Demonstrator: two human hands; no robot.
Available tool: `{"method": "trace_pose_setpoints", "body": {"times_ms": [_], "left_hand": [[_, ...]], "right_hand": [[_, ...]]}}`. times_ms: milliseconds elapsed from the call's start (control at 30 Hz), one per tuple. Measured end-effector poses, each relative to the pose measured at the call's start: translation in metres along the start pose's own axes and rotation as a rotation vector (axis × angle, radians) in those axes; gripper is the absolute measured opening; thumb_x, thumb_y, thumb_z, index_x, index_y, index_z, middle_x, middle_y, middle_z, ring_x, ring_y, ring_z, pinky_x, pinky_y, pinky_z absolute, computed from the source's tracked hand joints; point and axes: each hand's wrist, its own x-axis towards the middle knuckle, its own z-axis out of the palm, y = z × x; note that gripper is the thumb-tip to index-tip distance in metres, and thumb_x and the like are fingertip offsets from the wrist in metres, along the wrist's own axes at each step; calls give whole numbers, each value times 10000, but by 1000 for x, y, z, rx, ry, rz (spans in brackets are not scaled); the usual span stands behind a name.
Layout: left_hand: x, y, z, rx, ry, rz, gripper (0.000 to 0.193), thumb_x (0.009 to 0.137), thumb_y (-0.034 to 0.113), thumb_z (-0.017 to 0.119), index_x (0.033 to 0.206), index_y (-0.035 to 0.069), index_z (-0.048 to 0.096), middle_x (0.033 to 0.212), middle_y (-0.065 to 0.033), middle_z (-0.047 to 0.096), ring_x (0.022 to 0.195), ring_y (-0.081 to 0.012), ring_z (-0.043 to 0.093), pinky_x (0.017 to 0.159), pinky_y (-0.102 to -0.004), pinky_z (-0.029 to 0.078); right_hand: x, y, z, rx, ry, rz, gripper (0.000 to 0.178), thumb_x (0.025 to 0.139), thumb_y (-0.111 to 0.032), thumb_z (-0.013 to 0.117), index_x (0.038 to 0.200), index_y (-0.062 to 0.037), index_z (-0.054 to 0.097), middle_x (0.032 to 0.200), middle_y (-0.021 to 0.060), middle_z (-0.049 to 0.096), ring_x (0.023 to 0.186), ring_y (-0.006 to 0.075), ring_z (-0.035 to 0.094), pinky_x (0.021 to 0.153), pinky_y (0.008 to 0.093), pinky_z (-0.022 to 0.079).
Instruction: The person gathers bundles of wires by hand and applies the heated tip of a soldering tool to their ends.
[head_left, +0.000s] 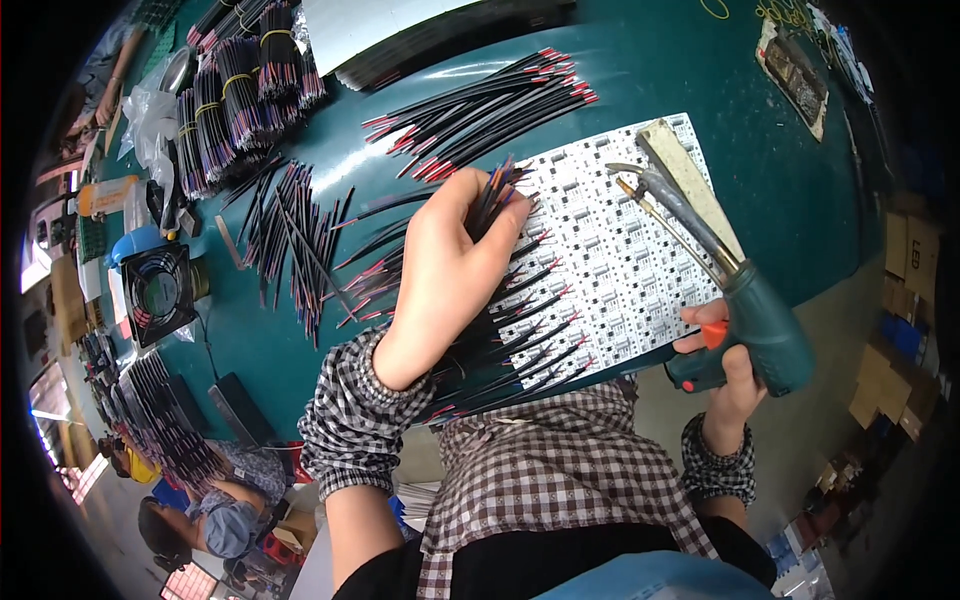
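My left hand pinches a small bunch of black wires with coloured tips, over the left edge of a white circuit board panel. In my right hand is a green soldering gun with a red trigger. Its metal tip points up and left, above the panel's upper right part. A pale flat bar lies along that side of the panel, partly behind the gun's nose. Several black wires with red ends reach onto the panel's left edge, beneath and below my left hand.
Loose wires lie in a pile at left and a row beyond the panel. Tied wire bundles sit at the far left, near a black fan. A dark, worn tray rests far right. Another person is at lower left.
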Motion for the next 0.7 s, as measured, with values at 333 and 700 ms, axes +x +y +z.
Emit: {"method": "trace_pose_setpoints", "body": {"times_ms": [333, 700], "left_hand": [[6, -7, 13, 186, 123, 125, 198, 722, 96, 697, 786, -31, 559, 669, -196, 567, 616, -354, 570, 581, -421, 447], [6, -5, 16, 218, 116, 143, 193, 718, 88, 698, 755, -12, 537, 644, -168, 555, 605, -343, 567, 566, -425, 447]], "right_hand": [[4, -10, 11, -50, -62, 70, 627, 929, -405, 612, 1235, 133, 514, 1017, 204, 635, 899, 311, 681, 663, 344, 600], [3, -10, 15, -81, -131, 140, 516, 907, -423, 632, 1029, 77, 606, 906, 159, 647, 823, 262, 650, 780, 390, 536]]}}
